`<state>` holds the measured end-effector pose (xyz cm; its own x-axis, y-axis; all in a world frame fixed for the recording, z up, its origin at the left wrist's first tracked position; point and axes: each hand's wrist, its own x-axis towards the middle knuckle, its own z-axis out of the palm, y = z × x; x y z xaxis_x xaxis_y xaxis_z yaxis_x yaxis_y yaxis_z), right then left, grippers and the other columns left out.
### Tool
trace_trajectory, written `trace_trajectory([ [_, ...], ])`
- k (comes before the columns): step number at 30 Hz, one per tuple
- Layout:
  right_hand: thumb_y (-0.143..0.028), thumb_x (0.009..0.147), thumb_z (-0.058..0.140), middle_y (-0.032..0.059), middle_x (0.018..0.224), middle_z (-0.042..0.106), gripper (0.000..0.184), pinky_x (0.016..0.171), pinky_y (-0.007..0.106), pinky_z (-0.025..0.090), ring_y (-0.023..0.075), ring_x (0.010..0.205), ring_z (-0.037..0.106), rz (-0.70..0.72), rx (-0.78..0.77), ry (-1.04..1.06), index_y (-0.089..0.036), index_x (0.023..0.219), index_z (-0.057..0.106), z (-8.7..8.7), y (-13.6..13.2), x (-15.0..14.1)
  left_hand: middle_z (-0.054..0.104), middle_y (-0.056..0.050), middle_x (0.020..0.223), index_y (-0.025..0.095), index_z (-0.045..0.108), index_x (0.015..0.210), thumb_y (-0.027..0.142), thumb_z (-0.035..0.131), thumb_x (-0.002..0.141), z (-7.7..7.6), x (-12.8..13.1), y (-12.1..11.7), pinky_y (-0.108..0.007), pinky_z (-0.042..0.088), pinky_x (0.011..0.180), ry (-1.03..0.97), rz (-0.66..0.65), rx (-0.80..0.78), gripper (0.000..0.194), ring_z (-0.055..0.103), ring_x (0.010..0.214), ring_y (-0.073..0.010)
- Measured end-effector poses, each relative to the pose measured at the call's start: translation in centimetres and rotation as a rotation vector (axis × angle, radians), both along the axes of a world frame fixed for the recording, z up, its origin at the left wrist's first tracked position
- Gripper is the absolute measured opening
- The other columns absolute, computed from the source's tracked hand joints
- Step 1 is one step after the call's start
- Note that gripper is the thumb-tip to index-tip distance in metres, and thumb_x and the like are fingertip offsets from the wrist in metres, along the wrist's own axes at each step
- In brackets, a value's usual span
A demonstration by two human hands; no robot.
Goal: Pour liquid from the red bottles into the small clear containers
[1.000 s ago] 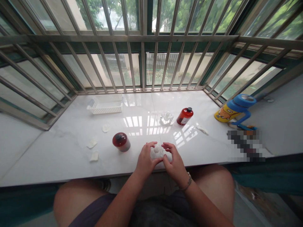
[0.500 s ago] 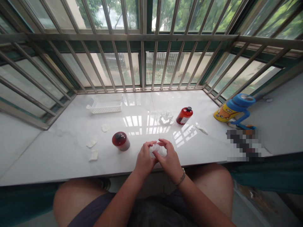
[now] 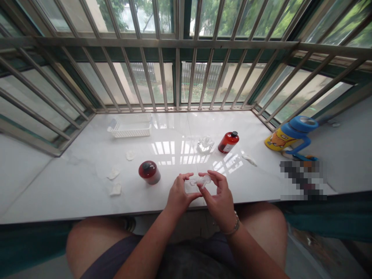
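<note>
Whitish see-through container [image 3: 191,186] right of the nearer red bottle [image 3: 149,173]: the left hand [image 3: 178,195] clasps it, while the right hand [image 3: 220,197] has just shifted a pinched clear piece [image 3: 207,179] rightward, apparently freeing it.

Place: a home, by its fittings; you sit at a bay window.
Window bars [image 3: 160,43]: metal, ahead of you and at both sides.
Ledge [image 3: 72,186]: white, glossy, marble-patterned, table to you.
Drinking bottle [image 3: 279,140]: blue and yellow, cartoon animal, at your right.
Basket [image 3: 130,133]: white, far side, to your left.
Shorts [image 3: 113,256]: yours, casual wear.
Outside: trees [image 3: 226,19], pale wall [image 3: 226,77], fence [image 3: 200,73].
</note>
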<state>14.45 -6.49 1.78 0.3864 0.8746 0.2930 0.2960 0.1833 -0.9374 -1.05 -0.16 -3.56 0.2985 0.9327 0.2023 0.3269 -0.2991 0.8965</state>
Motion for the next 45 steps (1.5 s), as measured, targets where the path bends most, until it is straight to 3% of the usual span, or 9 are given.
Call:
trace_trajectory([
  [10, -0.033, 0.093, 0.081, 0.0091, 0.125, 0.077, 0.053, 0.112, 0.054, 0.054, 0.0279, 0.121, 0.073, -0.008, -0.011, 0.073, -0.029, 0.138, 0.053, 1.0, 0.4, -0.3, 0.071, -0.004, 0.134, 0.028, 0.055, 0.128, 0.02, 0.098, 0.07, 0.0, 0.1, 0.0, -0.051, 0.052, 0.116, 0.039, 0.002, 0.022, 0.072, 0.071, 0.121, -0.0265],
  [16, -0.033, 0.092, 0.082, 0.0083, 0.123, 0.077, 0.057, 0.116, 0.057, 0.049, 0.028, 0.121, 0.072, -0.001, -0.005, 0.087, -0.029, 0.139, 0.051, 1.1, 0.1, -0.4, 0.07, -0.005, 0.137, 0.027, 0.054, 0.129, 0.022, 0.098, 0.073, -0.1, 0.0, -0.1, -0.055, 0.048, 0.12, 0.038, -0.015, 0.016, 0.071, 0.067, 0.129, -0.0285],
  [20, -0.035, 0.093, 0.081, 0.0085, 0.121, 0.075, 0.056, 0.104, 0.05, 0.056, 0.0258, 0.115, 0.072, -0.065, 0.06, 0.182, -0.03, 0.14, 0.05, 1.0, 0.4, 0.6, 0.07, -0.006, 0.137, 0.028, 0.053, 0.132, 0.029, 0.103, 0.068, -0.1, 0.0, 0.0, -0.057, 0.042, 0.126, 0.04, -0.017, 0.032, 0.081, 0.068, 0.13, -0.0292],
  [25, -0.037, 0.091, 0.08, 0.009, 0.121, 0.073, 0.06, 0.087, 0.038, 0.058, 0.0217, 0.103, 0.072, -0.273, 0.146, 0.13, -0.029, 0.14, 0.047, -0.3, 1.3, 6.0, 0.07, -0.006, 0.138, 0.029, 0.053, 0.135, 0.029, 0.104, 0.067, -0.3, -0.1, 0.1, -0.059, 0.036, 0.131, 0.044, -0.035, 0.07, 0.085, 0.068, 0.132, -0.0288],
  [30, -0.045, 0.092, 0.074, 0.0122, 0.124, 0.073, 0.054, 0.088, 0.043, 0.059, 0.0271, 0.104, 0.072, -0.531, -0.008, -0.314, -0.025, 0.138, 0.055, -3.0, 1.7, 14.4, 0.07, -0.006, 0.137, 0.029, 0.053, 0.137, 0.029, 0.103, 0.068, -0.5, -0.1, 0.1, -0.059, 0.037, 0.131, 0.047, -0.031, 0.089, 0.085, 0.067, 0.133, -0.0284],
  [34, -0.044, 0.095, 0.062, 0.0168, 0.124, 0.07, 0.038, 0.103, 0.048, 0.053, 0.032, 0.114, 0.066, -0.615, -0.089, -0.67, -0.02, 0.125, 0.066, -4.8, 2.4, 20.2, 0.07, -0.006, 0.137, 0.028, 0.053, 0.136, 0.029, 0.103, 0.069, -0.5, -0.2, 0.1, -0.06, 0.037, 0.13, 0.05, -0.03, 0.093, 0.084, 0.067, 0.134, -0.0295],
  [39, -0.042, 0.092, 0.06, 0.0177, 0.126, 0.068, 0.045, 0.091, 0.045, 0.054, 0.0284, 0.097, 0.066, -0.686, -0.165, -0.651, -0.018, 0.13, 0.062, -5.9, 4.1, 24.5, 0.07, -0.007, 0.136, 0.029, 0.054, 0.135, 0.029, 0.102, 0.069, -0.4, -0.2, 0.1, -0.061, 0.039, 0.129, 0.066, -0.026, 0.074, 0.082, 0.066, 0.134, -0.0312],
  [45, -0.041, 0.086, 0.064, 0.0134, 0.113, 0.073, 0.047, 0.085, 0.043, 0.051, 0.027, 0.092, 0.065, -0.627, -0.275, -0.646, -0.019, 0.128, 0.062, -7.4, 5.0, 26.8, 0.07, -0.007, 0.135, 0.029, 0.054, 0.134, 0.029, 0.102, 0.069, -0.4, -0.3, 0.1, -0.062, 0.039, 0.129, 0.075, -0.025, 0.068, 0.081, 0.065, 0.136, -0.0317],
])
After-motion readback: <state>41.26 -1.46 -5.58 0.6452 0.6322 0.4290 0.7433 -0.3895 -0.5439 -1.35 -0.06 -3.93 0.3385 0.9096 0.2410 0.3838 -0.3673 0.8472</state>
